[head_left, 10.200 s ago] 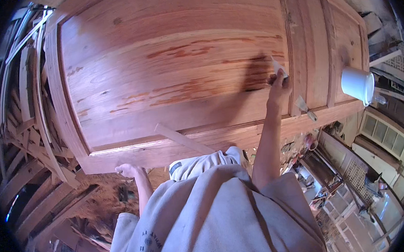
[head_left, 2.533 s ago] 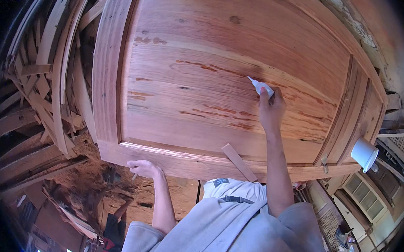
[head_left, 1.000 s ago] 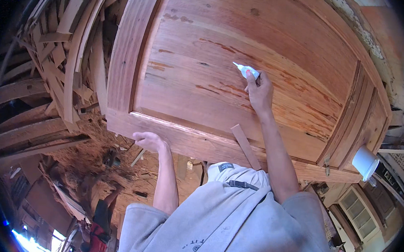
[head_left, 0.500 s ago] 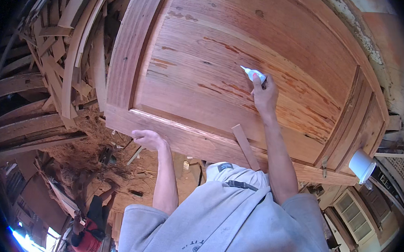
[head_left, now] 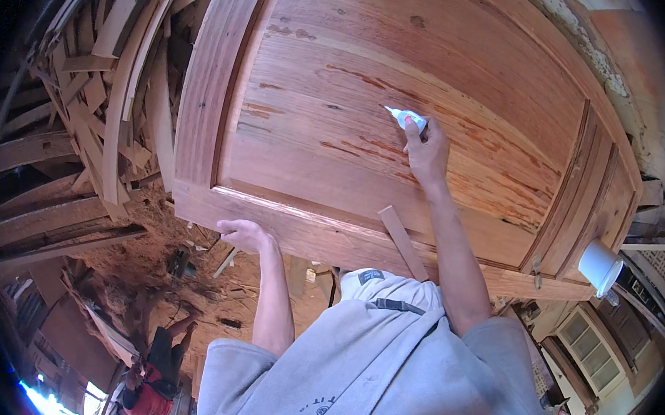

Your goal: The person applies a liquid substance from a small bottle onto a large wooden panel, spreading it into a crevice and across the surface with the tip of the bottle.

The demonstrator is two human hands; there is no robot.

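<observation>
My right hand [head_left: 428, 154] is closed round a small white squeeze bottle [head_left: 410, 121] with a pointed nozzle. Its tip points up and left, over the middle of a wooden door panel [head_left: 313, 148]. Orange-brown streaks [head_left: 473, 129] run along the grain around and to the right of the bottle. My left hand [head_left: 246, 235] is at the door's near edge, fingers stretched to the left, with nothing seen in it. How firmly it touches the edge I cannot tell. A thin wood strip [head_left: 402, 242] lies slantwise over the near frame, beside my right forearm.
A white tub [head_left: 600, 268] stands at the door's right near corner. Long offcuts [head_left: 116, 100] are heaped at the left, above a floor strewn with shavings [head_left: 144, 252]. A person in a red top [head_left: 151, 399] is at the lower left. A paned wooden frame [head_left: 589, 345] stands at the lower right.
My right hand has shifted slightly left with the squeeze bottle, nozzle still pointing up-left. My left hand has stayed by the near edge.
</observation>
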